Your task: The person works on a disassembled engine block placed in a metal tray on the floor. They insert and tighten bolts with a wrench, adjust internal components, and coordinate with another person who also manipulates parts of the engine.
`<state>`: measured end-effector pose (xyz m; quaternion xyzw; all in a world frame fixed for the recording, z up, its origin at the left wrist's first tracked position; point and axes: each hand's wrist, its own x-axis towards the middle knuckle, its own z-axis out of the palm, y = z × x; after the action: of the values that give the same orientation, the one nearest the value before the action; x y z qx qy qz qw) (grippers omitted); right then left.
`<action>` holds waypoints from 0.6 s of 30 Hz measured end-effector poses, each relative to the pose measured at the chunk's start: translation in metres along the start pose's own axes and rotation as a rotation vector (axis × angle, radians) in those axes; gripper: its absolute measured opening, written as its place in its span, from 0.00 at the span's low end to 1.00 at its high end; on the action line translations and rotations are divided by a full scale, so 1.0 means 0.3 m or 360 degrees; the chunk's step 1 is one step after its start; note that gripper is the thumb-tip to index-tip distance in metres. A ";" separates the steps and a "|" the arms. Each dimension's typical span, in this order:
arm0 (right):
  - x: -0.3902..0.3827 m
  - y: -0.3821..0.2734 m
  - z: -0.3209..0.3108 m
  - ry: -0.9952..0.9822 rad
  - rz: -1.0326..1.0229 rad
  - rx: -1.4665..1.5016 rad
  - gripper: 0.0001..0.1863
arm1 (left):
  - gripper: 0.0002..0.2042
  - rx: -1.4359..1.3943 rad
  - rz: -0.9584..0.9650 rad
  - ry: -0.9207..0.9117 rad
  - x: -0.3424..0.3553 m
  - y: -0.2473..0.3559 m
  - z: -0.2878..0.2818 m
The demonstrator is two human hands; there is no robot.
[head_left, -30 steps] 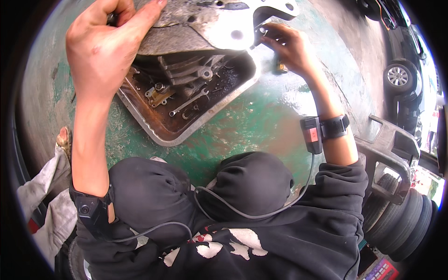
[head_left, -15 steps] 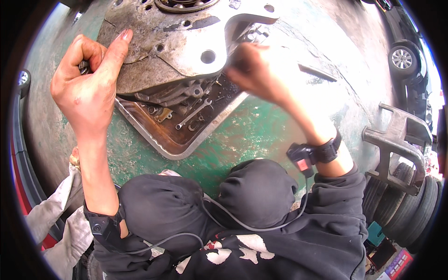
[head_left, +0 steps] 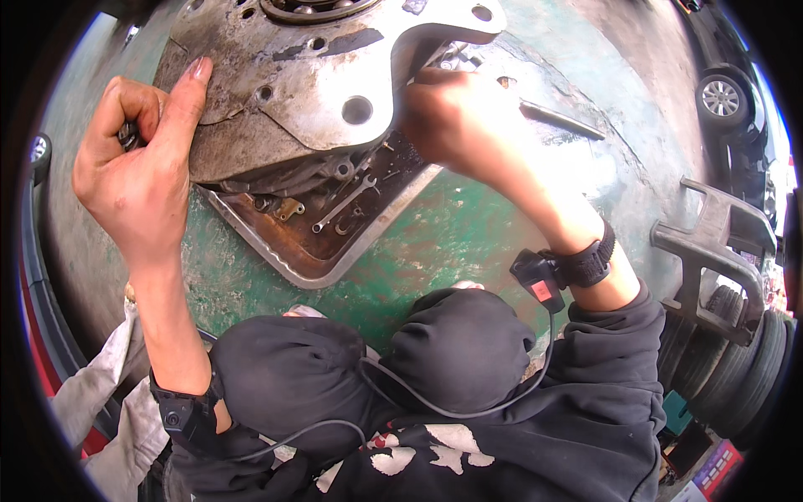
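A large grey metal housing, with bolt holes and a round bearing opening, is tilted above a brown-stained metal drip tray. My left hand is closed at the housing's left edge, thumb laid along its top face and fingers curled beside it. On the other side, my right hand is closed at the notched right edge, slightly blurred. Whatever its fingers hold is hidden. In the tray below lie a combination wrench, a small brass-coloured bracket and some small parts.
A flat metal bar lies on the worn green floor to the right. Further right are a grey metal stand and several stacked tyres. A black car stands beyond them. Pale cloth hangs at my left.
The housing has shifted slightly left in view, and my left hand has moved left with it. My right hand stays at the right edge and is less blurred.
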<state>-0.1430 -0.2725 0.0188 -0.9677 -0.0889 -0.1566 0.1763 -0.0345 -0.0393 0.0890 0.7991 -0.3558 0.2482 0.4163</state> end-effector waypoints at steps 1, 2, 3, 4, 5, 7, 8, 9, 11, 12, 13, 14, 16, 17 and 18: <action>0.000 0.000 -0.001 -0.0017 0.0022 0.0059 0.08 | 0.18 -0.0021 0.0022 0.0000 0.000 -0.004 0.002; -0.001 0.000 0.000 -0.0032 0.0042 0.0114 0.07 | 0.18 -0.0043 0.0046 0.0004 0.002 -0.009 0.003; -0.004 -0.001 0.002 -0.0006 0.0005 0.0117 0.07 | 0.18 -0.0041 0.0043 0.0009 0.003 -0.014 0.004; -0.007 -0.002 0.006 0.0019 -0.0032 0.0119 0.06 | 0.18 -0.0040 0.0038 0.0014 0.002 -0.017 0.004; -0.010 -0.003 0.009 0.0080 -0.0076 0.0113 0.06 | 0.19 -0.0022 0.0050 0.0017 0.001 -0.020 0.004; -0.018 -0.013 0.020 0.0076 -0.0001 0.0107 0.07 | 0.18 -0.0014 0.0049 -0.0008 0.002 -0.022 -0.002; -0.021 -0.017 0.022 0.0004 0.0111 0.0125 0.07 | 0.18 -0.0002 0.0056 -0.0023 0.003 -0.023 -0.004; -0.024 -0.020 0.022 0.0104 0.0075 0.0094 0.07 | 0.18 0.0015 0.0062 -0.0025 0.004 -0.023 -0.005; -0.027 -0.025 0.020 0.0124 0.0172 0.0079 0.07 | 0.17 0.0053 0.0075 -0.0024 0.007 -0.024 -0.007; -0.026 -0.026 0.019 0.0127 0.0171 0.0125 0.07 | 0.18 0.0034 0.0079 -0.0012 0.007 -0.025 -0.006; -0.024 -0.029 0.018 0.0125 0.0194 0.0166 0.07 | 0.18 0.0017 0.0081 -0.0002 0.006 -0.026 -0.005; -0.022 -0.030 0.020 0.0164 0.0176 0.0215 0.08 | 0.18 0.0010 0.0099 -0.0004 0.006 -0.027 -0.003; -0.021 -0.034 0.025 0.0177 0.0193 0.0271 0.08 | 0.16 0.0074 0.0222 -0.0034 0.009 -0.032 -0.005; -0.022 -0.035 0.029 0.0203 0.0177 0.0306 0.08 | 0.15 0.0128 0.0287 -0.0049 0.009 -0.033 -0.010; -0.020 -0.038 0.039 0.0268 0.0175 0.0339 0.08 | 0.13 0.0154 0.0258 -0.0074 0.005 -0.032 -0.015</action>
<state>-0.1481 -0.2583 0.0099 -0.9303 -0.0368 -0.2172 0.2933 -0.0267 -0.0321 0.0877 0.7924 -0.4164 0.2795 0.3473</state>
